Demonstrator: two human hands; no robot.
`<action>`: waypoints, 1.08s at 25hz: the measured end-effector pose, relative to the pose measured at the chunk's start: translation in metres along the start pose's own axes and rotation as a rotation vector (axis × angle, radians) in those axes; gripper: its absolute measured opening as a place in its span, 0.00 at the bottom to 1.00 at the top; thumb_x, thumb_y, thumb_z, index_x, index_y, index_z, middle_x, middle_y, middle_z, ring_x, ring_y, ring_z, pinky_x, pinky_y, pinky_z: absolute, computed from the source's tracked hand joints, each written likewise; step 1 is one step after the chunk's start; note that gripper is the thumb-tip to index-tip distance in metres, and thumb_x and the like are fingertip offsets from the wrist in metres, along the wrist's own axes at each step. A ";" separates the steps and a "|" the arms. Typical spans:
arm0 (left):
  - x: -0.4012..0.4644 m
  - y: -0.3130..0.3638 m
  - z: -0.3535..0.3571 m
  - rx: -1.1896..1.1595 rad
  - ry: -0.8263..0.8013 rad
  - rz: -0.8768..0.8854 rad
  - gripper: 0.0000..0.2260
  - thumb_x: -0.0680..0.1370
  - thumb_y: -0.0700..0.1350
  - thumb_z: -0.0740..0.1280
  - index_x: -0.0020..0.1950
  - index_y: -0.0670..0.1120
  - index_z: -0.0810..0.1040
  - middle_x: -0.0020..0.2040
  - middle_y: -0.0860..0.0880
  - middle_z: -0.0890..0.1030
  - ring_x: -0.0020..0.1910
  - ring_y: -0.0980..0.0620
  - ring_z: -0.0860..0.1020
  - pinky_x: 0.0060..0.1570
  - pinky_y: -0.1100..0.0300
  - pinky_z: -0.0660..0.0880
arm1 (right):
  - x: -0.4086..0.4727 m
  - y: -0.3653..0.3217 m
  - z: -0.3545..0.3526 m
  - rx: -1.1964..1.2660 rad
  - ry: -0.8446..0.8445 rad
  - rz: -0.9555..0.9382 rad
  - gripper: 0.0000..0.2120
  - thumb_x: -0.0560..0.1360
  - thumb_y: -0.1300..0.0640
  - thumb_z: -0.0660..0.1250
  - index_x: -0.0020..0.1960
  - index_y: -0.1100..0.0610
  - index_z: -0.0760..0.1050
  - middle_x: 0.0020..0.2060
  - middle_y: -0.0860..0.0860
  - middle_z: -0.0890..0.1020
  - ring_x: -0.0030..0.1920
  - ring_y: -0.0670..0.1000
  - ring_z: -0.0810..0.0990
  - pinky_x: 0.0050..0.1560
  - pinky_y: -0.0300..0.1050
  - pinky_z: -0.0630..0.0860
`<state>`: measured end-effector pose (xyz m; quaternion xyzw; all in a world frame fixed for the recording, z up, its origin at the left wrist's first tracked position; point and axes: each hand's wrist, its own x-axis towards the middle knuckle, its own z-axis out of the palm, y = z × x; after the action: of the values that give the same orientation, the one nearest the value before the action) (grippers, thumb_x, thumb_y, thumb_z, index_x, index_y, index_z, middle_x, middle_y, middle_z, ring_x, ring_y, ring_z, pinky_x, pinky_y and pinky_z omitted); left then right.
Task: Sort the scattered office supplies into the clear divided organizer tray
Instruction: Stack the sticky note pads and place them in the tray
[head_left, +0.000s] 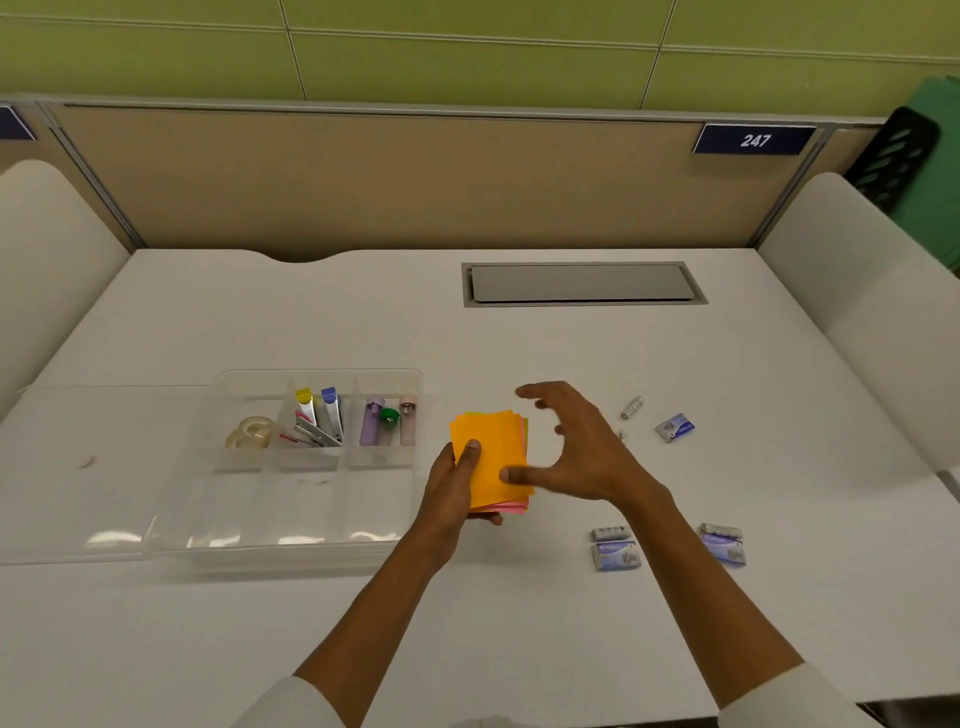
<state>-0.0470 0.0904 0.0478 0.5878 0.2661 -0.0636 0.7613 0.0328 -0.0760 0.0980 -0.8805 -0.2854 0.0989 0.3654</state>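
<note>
My left hand (457, 483) grips a stack of sticky notes (491, 457), orange on top with pink and yellow edges below, held just right of the clear divided organizer tray (291, 551). My right hand (576, 447) hovers at the stack's right side, fingers spread, thumb tip touching its edge. The tray's back compartments hold tape rolls (249, 432), staplers (319, 418) and purple and pink items (387, 421). Its front compartments look bare. Staple boxes lie loose on the table: one at far right (674, 427), others near my right forearm (615, 553) (724, 545). A small silver cylinder (631, 407) lies nearby.
A clear lid (78, 467) lies left of the tray. A grey cable hatch (582, 283) is set into the white desk at the back. A tan partition with a "247" label (754, 140) bounds the far edge. White side panels flank the desk.
</note>
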 end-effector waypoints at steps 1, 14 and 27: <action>-0.001 0.001 -0.002 0.022 0.004 -0.005 0.22 0.81 0.56 0.58 0.73 0.49 0.64 0.65 0.42 0.75 0.55 0.40 0.80 0.40 0.49 0.82 | 0.000 -0.008 0.005 -0.127 -0.109 -0.050 0.54 0.57 0.31 0.77 0.75 0.45 0.58 0.73 0.45 0.64 0.72 0.48 0.64 0.65 0.48 0.68; -0.031 0.009 -0.060 -0.641 -0.388 -0.298 0.40 0.65 0.70 0.66 0.69 0.45 0.71 0.63 0.37 0.79 0.58 0.36 0.79 0.56 0.41 0.76 | -0.003 -0.066 0.045 -0.176 -0.258 -0.094 0.57 0.56 0.37 0.78 0.76 0.47 0.52 0.71 0.48 0.63 0.69 0.53 0.65 0.63 0.54 0.72; -0.065 -0.011 -0.030 -0.920 -0.341 -0.139 0.50 0.49 0.58 0.84 0.67 0.44 0.71 0.58 0.38 0.81 0.55 0.37 0.81 0.54 0.42 0.78 | -0.022 -0.092 0.044 -0.329 -0.320 -0.209 0.60 0.55 0.27 0.73 0.78 0.49 0.50 0.74 0.48 0.62 0.71 0.53 0.63 0.67 0.54 0.65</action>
<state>-0.1169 0.1009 0.0651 0.1531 0.1768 -0.0856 0.9685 -0.0417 -0.0099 0.1303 -0.8669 -0.4414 0.1508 0.1758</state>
